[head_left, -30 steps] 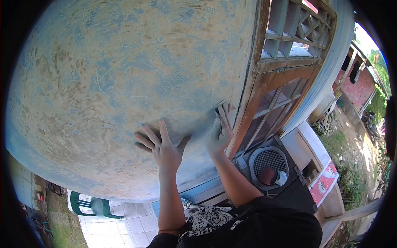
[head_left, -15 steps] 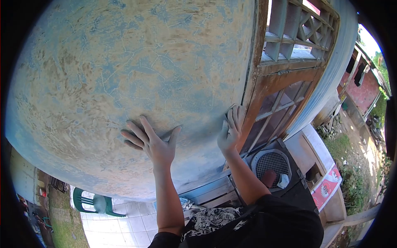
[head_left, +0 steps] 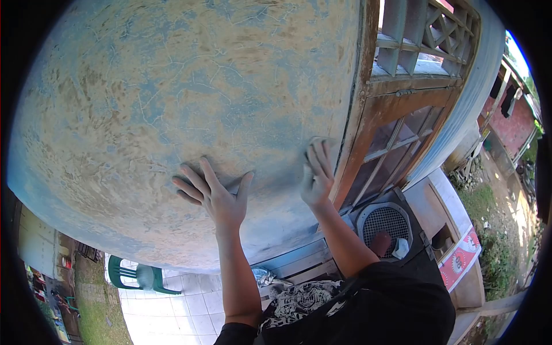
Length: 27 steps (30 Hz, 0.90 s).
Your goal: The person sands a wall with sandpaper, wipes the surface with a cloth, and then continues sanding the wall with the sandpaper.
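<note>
A person, seen from a camera on their own head, has both dust-greyed hands at a cracked plaster wall point(head_left: 230, 98), which fills the upper left and centre of the frame in patchy blue and tan. The left hand point(head_left: 223, 198), at centre, rests on the wall holding nothing, fingers and thumb spread wide. The right hand point(head_left: 317, 178), right of centre, is blurred, its fingers bent against the wall near a brown wooden frame point(head_left: 376, 129) with glass panes; whether it grips something cannot be told.

In the upper right, a lattice vent point(head_left: 420, 37) tops the frame. Below, right of centre, a black box point(head_left: 411, 269) has a round mesh grille point(head_left: 379, 215), bearing a reddish-brown object point(head_left: 379, 244) and a crumpled white piece point(head_left: 401, 248).

At the lower right, a red-and-white printed banner point(head_left: 460, 261) carries lettering too small to read; so does the white print on the person's black shirt point(head_left: 397, 305). At the lower left, a green plastic chair point(head_left: 119, 275) stands on white floor tiles point(head_left: 172, 302).
</note>
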{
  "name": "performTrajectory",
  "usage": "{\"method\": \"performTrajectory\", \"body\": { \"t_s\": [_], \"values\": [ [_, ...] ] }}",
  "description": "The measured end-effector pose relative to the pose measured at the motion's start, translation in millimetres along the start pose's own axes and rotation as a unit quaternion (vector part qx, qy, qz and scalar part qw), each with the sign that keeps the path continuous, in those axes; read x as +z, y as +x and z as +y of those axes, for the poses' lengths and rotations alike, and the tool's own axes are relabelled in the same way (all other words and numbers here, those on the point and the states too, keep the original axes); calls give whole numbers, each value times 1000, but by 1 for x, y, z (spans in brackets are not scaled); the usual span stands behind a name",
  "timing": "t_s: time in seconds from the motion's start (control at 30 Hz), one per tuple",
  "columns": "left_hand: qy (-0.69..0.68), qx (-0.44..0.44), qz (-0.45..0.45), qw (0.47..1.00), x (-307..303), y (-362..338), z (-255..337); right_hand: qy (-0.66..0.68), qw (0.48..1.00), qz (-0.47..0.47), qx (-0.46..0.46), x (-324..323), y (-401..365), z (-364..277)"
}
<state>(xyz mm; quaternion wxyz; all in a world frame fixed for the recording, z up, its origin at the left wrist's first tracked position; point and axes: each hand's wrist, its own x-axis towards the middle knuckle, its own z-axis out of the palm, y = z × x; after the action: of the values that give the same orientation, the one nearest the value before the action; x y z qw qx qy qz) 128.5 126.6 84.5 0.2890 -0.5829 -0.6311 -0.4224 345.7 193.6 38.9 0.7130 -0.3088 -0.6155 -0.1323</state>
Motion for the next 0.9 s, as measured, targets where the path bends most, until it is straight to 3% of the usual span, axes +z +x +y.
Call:
{"method": "performTrajectory", "body": {
  "t_s": [0.03,0.1,0.13,0.27,0.37,0.57,0.63,0.67,0.83,0.9],
  "values": [
    [11,10,-2,1000,1,-3,-2,2,1000,-1,-3,1,-5,-1],
    [22,17,-1,1000,2,-4,-3,16,992,56,111,6,-6,-7],
    [19,11,-9,1000,1,-4,-2,6,991,76,108,20,5,-21],
    [12,12,-15,1000,0,-6,-3,50,996,-71,-24,50,59,-78],
    [-2,6,-29,1000,-2,-5,-2,39,989,-136,-46,42,71,-85],
    [-10,7,-22,1000,1,-6,-1,-33,999,-33,-10,0,13,-14],
    [-3,15,-18,1000,0,-5,-2,-32,993,57,94,0,23,-21],
    [2,21,-23,1000,0,-6,-1,-37,992,74,100,13,26,-26],
    [-14,14,-32,999,-2,-7,-2,19,1000,-24,3,42,74,-85],
    [-18,15,-35,999,-2,-7,-1,36,992,-113,-38,41,78,-89]
  ]
}}
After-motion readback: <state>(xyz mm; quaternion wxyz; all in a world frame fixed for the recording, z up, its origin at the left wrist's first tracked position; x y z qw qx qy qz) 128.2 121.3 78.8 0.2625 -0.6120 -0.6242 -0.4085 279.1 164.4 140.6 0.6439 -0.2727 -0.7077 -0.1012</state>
